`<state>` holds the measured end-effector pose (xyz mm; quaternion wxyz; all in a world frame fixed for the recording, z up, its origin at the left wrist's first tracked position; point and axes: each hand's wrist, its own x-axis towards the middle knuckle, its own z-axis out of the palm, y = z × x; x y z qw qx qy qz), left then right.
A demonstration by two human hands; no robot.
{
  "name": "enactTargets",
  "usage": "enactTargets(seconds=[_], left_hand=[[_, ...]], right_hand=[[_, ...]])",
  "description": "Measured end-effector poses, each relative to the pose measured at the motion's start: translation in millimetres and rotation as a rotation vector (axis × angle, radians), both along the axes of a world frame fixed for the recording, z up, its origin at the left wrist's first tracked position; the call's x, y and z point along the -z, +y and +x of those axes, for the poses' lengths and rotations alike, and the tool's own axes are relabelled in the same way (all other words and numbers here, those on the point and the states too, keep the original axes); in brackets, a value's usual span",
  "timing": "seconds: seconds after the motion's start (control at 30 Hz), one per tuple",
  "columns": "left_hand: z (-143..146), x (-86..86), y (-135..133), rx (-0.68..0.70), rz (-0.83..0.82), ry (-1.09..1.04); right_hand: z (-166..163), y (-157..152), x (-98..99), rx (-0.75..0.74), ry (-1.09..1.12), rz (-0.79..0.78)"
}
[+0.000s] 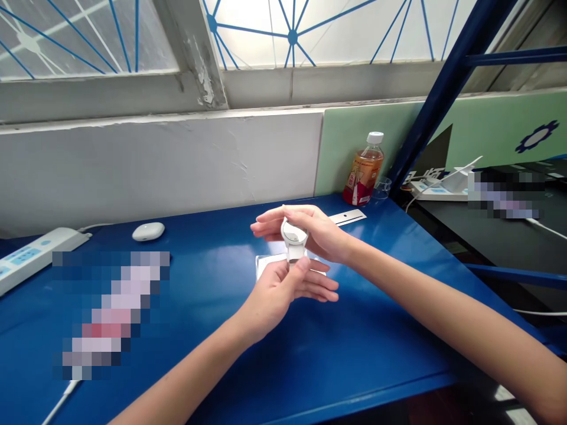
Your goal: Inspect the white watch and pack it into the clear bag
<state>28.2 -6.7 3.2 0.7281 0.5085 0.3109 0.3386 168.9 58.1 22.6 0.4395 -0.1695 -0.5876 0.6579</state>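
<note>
A small white round device with a short stem (293,236) is held upright above the blue table (212,330). My left hand (283,289) pinches its lower stem between thumb and fingers. My right hand (310,230) cups behind the round head, fingers stretched out to the left and touching it. Beneath both hands lies a flat white card or packet (266,262) on the table.
A white power strip (31,254) lies at the far left, and a white oval case (148,231) sits beside it. At the back right stand a red-labelled drink bottle (365,171) and a white strip (348,217). A blue shelf post (443,88) rises on the right.
</note>
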Motion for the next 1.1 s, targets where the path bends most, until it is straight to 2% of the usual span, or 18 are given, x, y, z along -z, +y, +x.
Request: enactTargets(seconds=[0.1,0.2,0.63,0.83,1.1], left_hand=[[1,1.1,0,0.026,-0.040,0.006],[1,2.2,2,0.010,-0.073,0.042],[-1,4.7,3,-0.071,-0.006,0.034],[0,7.5,3,-0.127,-0.014,0.019],[3,2.9,2,-0.154,-0.066,0.038]], right_hand=[[2,2,-0.3,-0.147,0.110,-0.159],[5,3,-1.9,-0.206,0.159,-0.184],[9,7,-3.1,-0.228,0.130,-0.215],[10,6,-7.3,-0.252,0.157,-0.201],[10,3,-11.5,-0.261,0.143,-0.232]])
